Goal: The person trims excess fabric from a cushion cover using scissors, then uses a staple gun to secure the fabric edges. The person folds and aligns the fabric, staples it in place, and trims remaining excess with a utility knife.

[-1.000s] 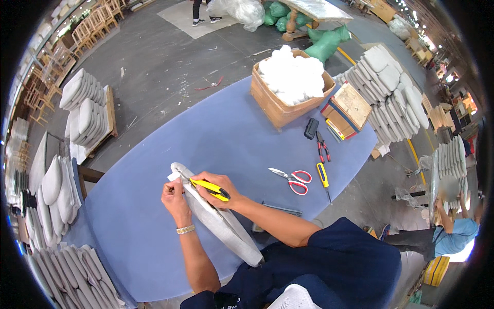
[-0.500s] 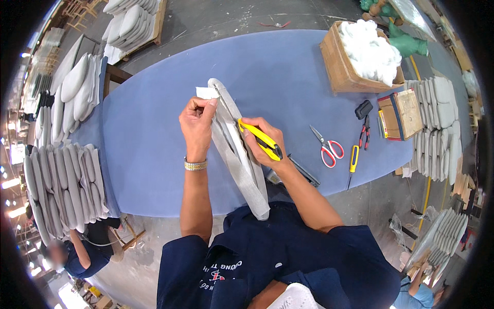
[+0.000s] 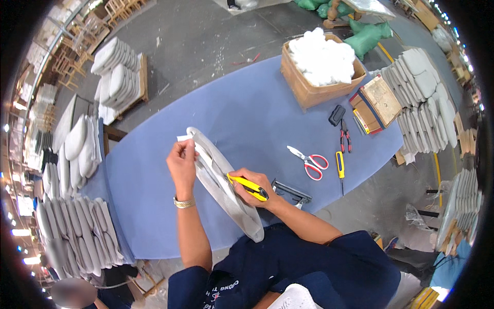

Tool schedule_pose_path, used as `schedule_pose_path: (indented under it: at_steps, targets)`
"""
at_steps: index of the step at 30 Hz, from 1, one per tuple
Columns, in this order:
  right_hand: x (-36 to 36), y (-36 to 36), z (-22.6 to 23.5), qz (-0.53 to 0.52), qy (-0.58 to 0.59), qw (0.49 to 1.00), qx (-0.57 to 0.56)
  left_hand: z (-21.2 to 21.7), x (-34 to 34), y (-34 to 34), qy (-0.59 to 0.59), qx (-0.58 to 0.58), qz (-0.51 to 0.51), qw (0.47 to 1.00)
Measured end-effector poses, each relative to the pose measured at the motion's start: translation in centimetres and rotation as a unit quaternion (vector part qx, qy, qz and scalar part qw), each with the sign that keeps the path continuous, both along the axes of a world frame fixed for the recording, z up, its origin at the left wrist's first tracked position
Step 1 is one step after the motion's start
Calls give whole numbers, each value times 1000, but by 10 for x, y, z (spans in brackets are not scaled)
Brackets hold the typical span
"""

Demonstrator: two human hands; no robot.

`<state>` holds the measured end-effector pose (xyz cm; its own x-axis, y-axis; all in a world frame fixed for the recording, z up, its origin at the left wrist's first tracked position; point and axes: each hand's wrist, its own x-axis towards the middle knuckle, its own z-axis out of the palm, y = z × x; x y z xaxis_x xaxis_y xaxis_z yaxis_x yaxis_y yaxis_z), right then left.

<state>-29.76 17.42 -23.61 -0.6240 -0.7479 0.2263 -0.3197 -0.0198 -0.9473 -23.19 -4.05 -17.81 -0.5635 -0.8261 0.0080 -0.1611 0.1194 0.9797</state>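
A long grey fabric-covered cushion [image 3: 241,216] stands on its edge on the blue table, its near end against my dark shirt. Along its upward side runs an open gap with pale material inside. My left hand [image 3: 182,164] is closed in a pinch near the far end, gripping a white strip [image 3: 183,138] whose end pokes out past the fingertips. A yellow utility knife [image 3: 248,186] is in my right hand [image 3: 261,181], its tip pointing at the cushion's opening around mid-length. Whether the blade touches the fabric is too small to tell.
On the blue table [image 3: 149,206], red-handled scissors [image 3: 311,164], a yellow screwdriver [image 3: 340,166], pliers [image 3: 345,138] and a dark staple gun [image 3: 290,193] lie to the right. A carton [image 3: 314,92] of white stuffing stands farther back. Stacked grey cushions [image 3: 77,232] flank the table.
The whole view has shifted and turned, so table and cushion sit lower and more to the left. Less of the white strip shows beyond my left fingers. Both hands keep their holds.
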Motion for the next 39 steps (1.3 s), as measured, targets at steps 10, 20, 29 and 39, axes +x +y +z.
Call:
schedule_pose_path:
  at_steps: [10, 20, 29, 39]
  targets:
    - [-1, 3, -2, 4, -12, 998, -61, -47, 24, 63, -247, -278, -17, 928]
    - [-8, 9, -8, -15, -3, 997, -77, -38, 5, 67, -251, -401, -77, 877]
    - [-12, 14, -26, -40, -14, 997, -70, -45, -17, 57, -185, -280, -143, 931]
    - [-20, 17, -28, -45, -84, 993, -68, -52, -13, 47, -86, 38, -116, 989]
